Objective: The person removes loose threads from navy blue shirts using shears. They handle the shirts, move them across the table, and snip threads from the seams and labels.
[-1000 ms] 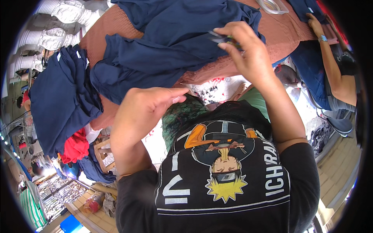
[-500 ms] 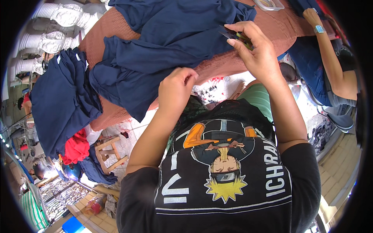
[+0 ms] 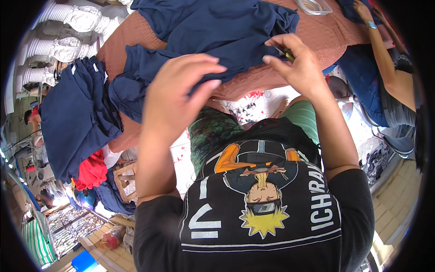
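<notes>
A navy blue garment (image 3: 213, 31) lies loosely spread over a table covered with brown cloth (image 3: 326, 34). My right hand (image 3: 301, 68) is raised over the table's near edge, its fingers curled round small thread snips (image 3: 289, 55) with a yellow-green handle; most of the snips is hidden by the hand. To the left, my left hand (image 3: 172, 95) is lifted in front of the garment, slightly blurred. Its thumb and fingers are apart, with nothing between them.
At the table's left end hangs a heap of navy garments (image 3: 77, 122), with red cloth (image 3: 92, 171) below it and a wooden stool (image 3: 123, 181) beside it. White balusters (image 3: 63, 52) line the far left. A clear plastic container (image 3: 313, 6) sits at the back; another person's arm (image 3: 385, 59) is at right.
My left hand has come up and toward me, off the garment's near edge, and its fingers have spread. My right hand has moved slightly down, still with the snips.
</notes>
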Action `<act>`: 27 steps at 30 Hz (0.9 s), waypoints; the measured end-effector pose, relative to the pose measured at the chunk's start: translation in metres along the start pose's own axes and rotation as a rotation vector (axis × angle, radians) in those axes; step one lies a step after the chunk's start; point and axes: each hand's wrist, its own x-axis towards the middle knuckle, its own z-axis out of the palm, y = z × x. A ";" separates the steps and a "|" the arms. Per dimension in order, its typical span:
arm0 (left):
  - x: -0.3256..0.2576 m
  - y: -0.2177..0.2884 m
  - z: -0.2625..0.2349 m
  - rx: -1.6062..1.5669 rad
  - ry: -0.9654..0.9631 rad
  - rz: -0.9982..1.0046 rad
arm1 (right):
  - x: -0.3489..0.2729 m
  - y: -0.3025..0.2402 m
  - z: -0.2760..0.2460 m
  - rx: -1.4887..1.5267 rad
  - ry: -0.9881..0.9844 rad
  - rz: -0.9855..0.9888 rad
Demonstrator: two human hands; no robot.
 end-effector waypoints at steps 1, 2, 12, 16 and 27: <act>0.006 -0.004 0.019 0.141 0.001 0.096 | -0.002 0.002 0.002 0.028 -0.075 0.035; 0.010 -0.008 0.037 0.233 0.010 0.121 | -0.005 0.007 0.006 0.053 -0.150 0.071; 0.040 -0.045 0.066 -0.476 0.132 -0.364 | 0.000 -0.006 0.021 0.285 -0.218 0.187; 0.039 -0.042 0.059 -0.566 0.150 -0.409 | 0.009 -0.017 0.034 0.320 -0.140 0.085; 0.037 -0.046 0.053 -0.436 0.060 -0.203 | 0.013 -0.006 0.038 0.635 -0.116 0.154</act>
